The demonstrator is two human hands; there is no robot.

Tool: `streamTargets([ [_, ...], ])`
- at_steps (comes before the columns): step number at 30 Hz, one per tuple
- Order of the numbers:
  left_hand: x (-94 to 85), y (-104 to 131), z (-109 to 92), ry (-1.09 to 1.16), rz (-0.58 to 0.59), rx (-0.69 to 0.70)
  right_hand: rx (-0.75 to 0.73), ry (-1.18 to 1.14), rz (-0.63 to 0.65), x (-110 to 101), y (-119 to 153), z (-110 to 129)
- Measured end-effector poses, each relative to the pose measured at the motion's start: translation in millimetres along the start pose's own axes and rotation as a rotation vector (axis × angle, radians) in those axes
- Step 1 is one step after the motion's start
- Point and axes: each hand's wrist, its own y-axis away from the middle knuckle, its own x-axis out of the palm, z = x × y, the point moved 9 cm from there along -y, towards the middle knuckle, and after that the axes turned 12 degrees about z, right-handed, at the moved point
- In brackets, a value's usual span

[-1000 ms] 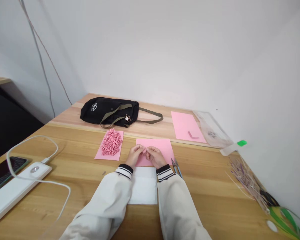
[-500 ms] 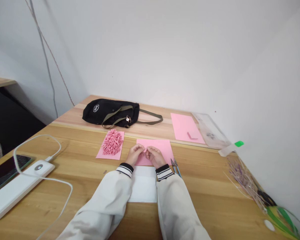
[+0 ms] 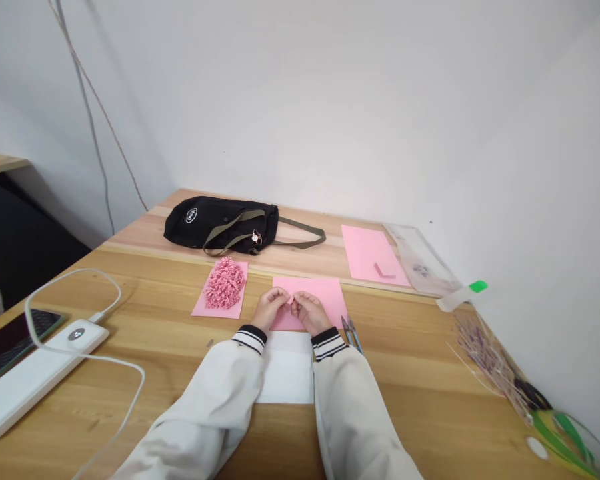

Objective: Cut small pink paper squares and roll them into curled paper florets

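My left hand (image 3: 271,307) and my right hand (image 3: 311,311) meet fingertip to fingertip above a pink sheet of paper (image 3: 330,293). Both are closed in a pinch on a small pink piece (image 3: 291,300), too small to tell its kind and mostly hidden by the fingers. Left of my hands, a heap of pink beaded flower stamens (image 3: 225,284) rests on a smaller pink sheet (image 3: 200,308). Close to my right wrist lie pointed metal tools with blue handles (image 3: 353,333), partly covered by my sleeve. Between my forearms is a flat white pad (image 3: 286,373).
Behind is a black bag (image 3: 220,223) with straps. Another pink sheet (image 3: 365,247) holds a folded pink strip, beside a clear plastic folder (image 3: 420,260). At left are a white power bank (image 3: 45,380), its cable and a phone (image 3: 10,343). Thin stems (image 3: 490,353) lie at right.
Both hands stay in nearly the same place, with only slight finger movement around the small pink piece. The view has shifted very slightly.
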Motion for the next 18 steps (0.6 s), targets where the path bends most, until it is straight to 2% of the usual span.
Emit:
streamTargets([
  [18,-6.2,-3.0,5.3,0.037,-0.032,0.002,-0.059,-0.070,-0.028,-2.1,-1.2,4.7],
])
